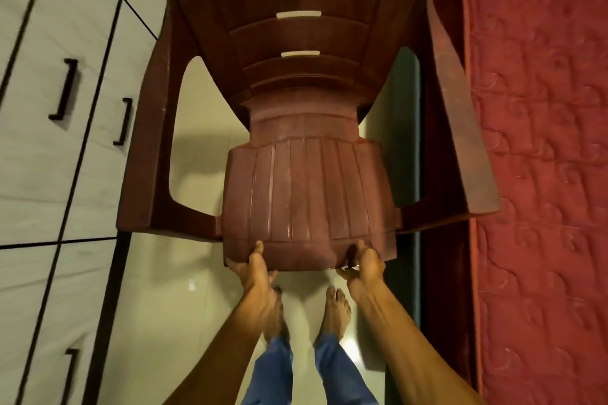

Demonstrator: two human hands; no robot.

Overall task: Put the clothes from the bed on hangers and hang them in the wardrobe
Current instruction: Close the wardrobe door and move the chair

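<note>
White wood-grain wardrobe [49, 158] at left, doors closed, black handles [64, 89]. My left grip [255, 268] curls round the near edge of a brown plastic chair [309, 194]; my right grip [365, 268] clasps the same edge, a little apart. Chair is between wardrobe and bed; cannot tell if its legs touch the floor. Red quilted bed [543, 141] at right: no clothes or hangers on the strip in view. Judgement: hanging not started; all of it remains.

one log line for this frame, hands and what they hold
left hand: grips chair top edge | right hand: grips same edge | chair: between wardrobe and bed | clothes: none in view
</note>
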